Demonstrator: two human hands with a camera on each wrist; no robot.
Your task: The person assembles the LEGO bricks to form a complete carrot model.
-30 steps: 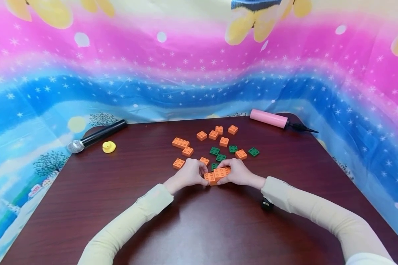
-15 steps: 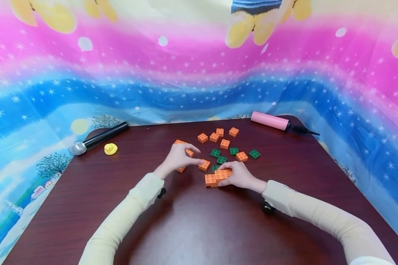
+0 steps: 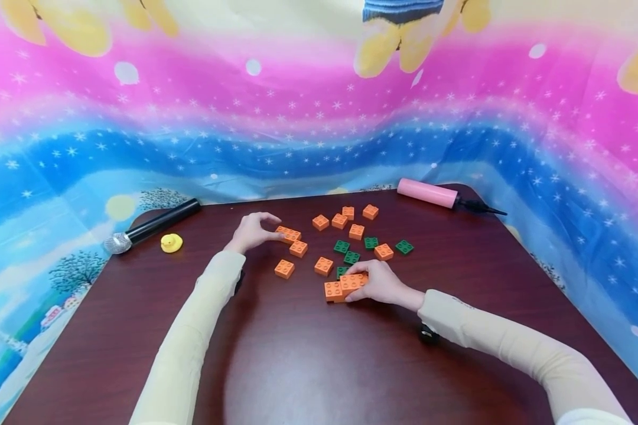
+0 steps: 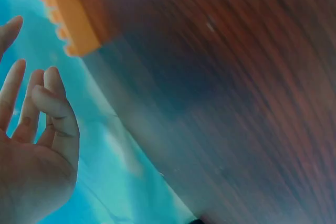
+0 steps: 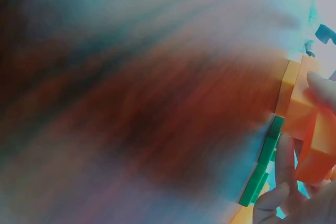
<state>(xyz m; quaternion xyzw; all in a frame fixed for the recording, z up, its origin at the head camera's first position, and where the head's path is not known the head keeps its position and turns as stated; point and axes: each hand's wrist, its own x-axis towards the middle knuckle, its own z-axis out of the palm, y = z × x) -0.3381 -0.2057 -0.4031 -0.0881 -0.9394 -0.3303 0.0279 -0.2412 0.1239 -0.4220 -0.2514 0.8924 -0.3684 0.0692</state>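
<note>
Close by spread left fingers (image 4: 64,124), long orange brick (image 3: 289,234); between pinching right fingers (image 5: 285,163), stacked bricks (image 3: 345,287)

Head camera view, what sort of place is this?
Probably a staged indoor play corner: a printed backdrop hangs behind and beside a dark table scattered with toy bricks.

The head view looks forward and down from above, far enough back to take in both the left hand (image 3: 251,231) and right hand (image 3: 381,282), the wood-grained tabletop (image 3: 287,360) and the printed backdrop (image 3: 298,144). Left wrist: close and slanted, sharing that hand and an orange studded brick (image 4: 76,17) with the head view. Right wrist — equally close, tilted sideways — shares its hand, the held orange bricks (image 5: 300,109) and green bricks (image 5: 254,186).
</note>
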